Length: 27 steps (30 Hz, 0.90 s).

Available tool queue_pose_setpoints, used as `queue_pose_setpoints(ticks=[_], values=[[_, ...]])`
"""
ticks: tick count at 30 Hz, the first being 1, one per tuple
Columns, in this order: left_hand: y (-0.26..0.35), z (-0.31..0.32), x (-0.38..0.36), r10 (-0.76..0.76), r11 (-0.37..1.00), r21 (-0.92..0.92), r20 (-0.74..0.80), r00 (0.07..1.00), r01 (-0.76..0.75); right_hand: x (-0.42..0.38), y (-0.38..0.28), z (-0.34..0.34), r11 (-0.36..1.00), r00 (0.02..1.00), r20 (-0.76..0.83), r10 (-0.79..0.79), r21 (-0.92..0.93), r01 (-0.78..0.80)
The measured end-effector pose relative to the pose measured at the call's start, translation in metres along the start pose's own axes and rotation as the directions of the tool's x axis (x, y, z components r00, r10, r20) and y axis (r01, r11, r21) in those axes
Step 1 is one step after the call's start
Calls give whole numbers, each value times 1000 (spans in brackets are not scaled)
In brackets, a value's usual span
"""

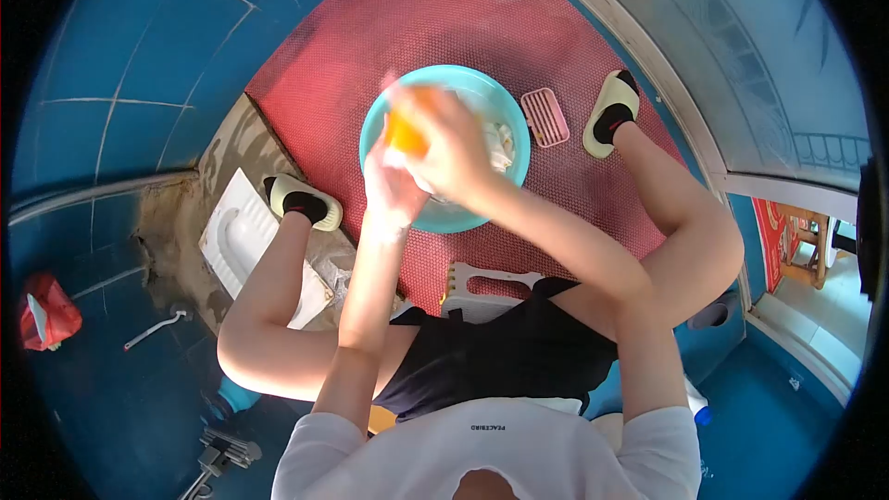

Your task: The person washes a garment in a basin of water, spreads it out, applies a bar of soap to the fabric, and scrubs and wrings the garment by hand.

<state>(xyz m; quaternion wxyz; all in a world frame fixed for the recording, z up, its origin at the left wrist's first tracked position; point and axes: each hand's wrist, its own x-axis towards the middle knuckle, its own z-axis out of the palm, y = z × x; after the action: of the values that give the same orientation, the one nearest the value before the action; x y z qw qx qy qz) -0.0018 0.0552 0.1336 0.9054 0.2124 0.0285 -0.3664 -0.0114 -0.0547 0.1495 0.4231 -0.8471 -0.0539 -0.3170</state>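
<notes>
Lone head view, close above lap (500,347), facing steeply down toward basin (456,219).

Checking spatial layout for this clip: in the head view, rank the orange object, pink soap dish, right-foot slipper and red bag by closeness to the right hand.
From the right hand:
1. Orange object: right at the hand, blurred.
2. Pink soap dish: right of the basin.
3. Right-foot slipper: beyond the dish.
4. Red bag: far left.
</notes>
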Motion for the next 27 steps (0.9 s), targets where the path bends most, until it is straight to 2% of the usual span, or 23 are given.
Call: queue_pose_setpoints(ticks=[1,2,4,5,6,8,9,10,11,12,13,14,15,16,18,20,21,23,24,26,27], values=[[0,-1,-3,111,994,-10,127,986,-111,-2,-16,-3,986,985,47,-164,19,163],[-1,-4,-3,113,994,-14,112,987,-112,-1,-16,-3,988,986,57,-156,28,155],[5,4,10,10,995,-101,-73,997,-18,13,2,0,999,999,39,10,39,-12],[5,22,8,-53,987,-156,-204,977,21,23,15,4,991,989,-120,88,108,-75],[5,21,8,-50,987,-159,-211,976,16,26,23,9,956,928,-260,267,192,-221],[6,19,11,-40,989,-148,-91,995,26,18,18,11,988,970,-202,139,100,-121],[2,0,10,81,996,39,-2,997,-81,9,8,10,1000,992,-122,-6,6,7],[0,-2,12,79,996,32,-5,997,-79,3,-6,9,988,990,-19,-141,-73,140],[-3,-4,10,74,997,4,-34,997,-74,0,-1,14,985,994,-12,-107,-135,105],[-5,-5,10,67,997,-23,-57,996,-69,8,9,11,996,999,9,-53,-67,54],[-4,5,15,-52,997,-70,-163,985,41,10,31,17,990,991,-72,114,90,-107],[-4,10,16,-55,996,-79,-169,984,42,10,53,23,932,949,-119,292,257,-255],[-4,14,15,-143,986,-111,-180,973,124,16,78,18,606,796,44,604,624,-494],[-5,19,16,-231,968,-142,-182,956,207,19,103,6,104,577,313,754,811,-576],[-9,26,17,-239,970,-89,-213,947,225,-3,145,-15,-320,644,463,610,886,-334],[-10,22,20,-202,979,-94,-270,941,183,-30,186,-30,-404,750,453,482,874,-269],[-7,17,22,-236,970,-128,-314,920,205,-36,190,-40,-409,740,462,489,871,-273],[-5,-2,26,-244,969,-130,-371,896,210,-45,195,-62,-434,573,472,670,875,-214],[-5,-9,29,-246,969,-121,-416,875,215,-54,211,-67,-432,564,470,679,877,-211],[-5,-13,33,-257,966,-134,-447,857,219,-74,245,-72,-189,352,449,821,796,-575],[-5,-15,33,-236,972,-115,-445,864,206,-81,253,-77,-241,316,504,804,762,-601]])
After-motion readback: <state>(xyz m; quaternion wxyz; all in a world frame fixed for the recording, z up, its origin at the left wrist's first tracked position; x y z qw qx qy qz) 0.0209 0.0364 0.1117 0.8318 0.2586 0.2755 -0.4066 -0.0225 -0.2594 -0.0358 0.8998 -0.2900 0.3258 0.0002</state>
